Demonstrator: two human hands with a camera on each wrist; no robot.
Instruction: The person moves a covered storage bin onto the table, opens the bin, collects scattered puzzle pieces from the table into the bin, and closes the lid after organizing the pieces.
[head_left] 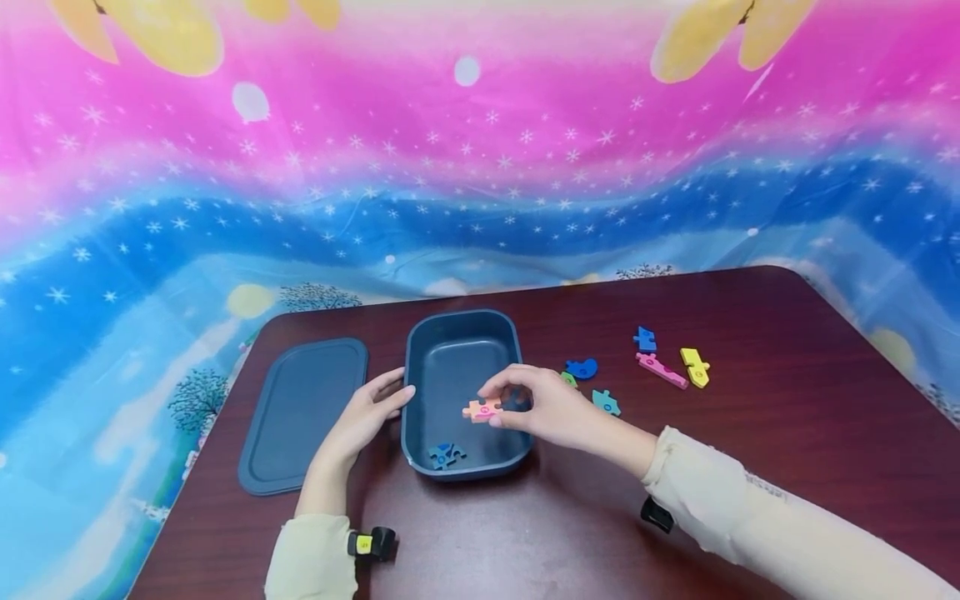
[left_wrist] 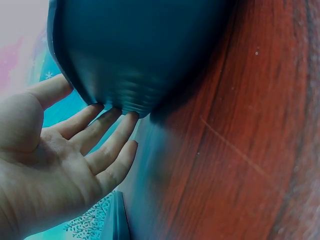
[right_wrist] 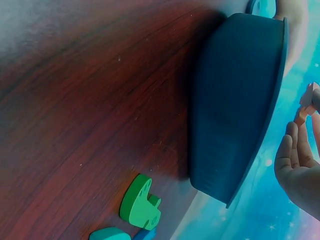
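An orange and pink puzzle piece (head_left: 483, 410) is pinched between the thumb and fingers of my right hand (head_left: 551, 408), above the inside of a dark blue-grey plastic box (head_left: 465, 478). In the right wrist view the piece (right_wrist: 307, 97) shows at the fingertips, past the box's rim. My left hand (head_left: 367, 412) holds the box's left side, thumb at the rim, fingertips against the outer wall (left_wrist: 120, 75). Inside the box, in its near left corner, lie blue and teal puzzle pieces (head_left: 447, 456).
Left of the box lies its flat lid (head_left: 307, 417). Several puzzle pieces are scattered to the right: blue (head_left: 582, 368), teal (head_left: 606, 403), pink (head_left: 662, 370), yellow (head_left: 696, 367), another blue (head_left: 645, 339) and a green piece (right_wrist: 140, 205), partly hidden by my hand in the head view.
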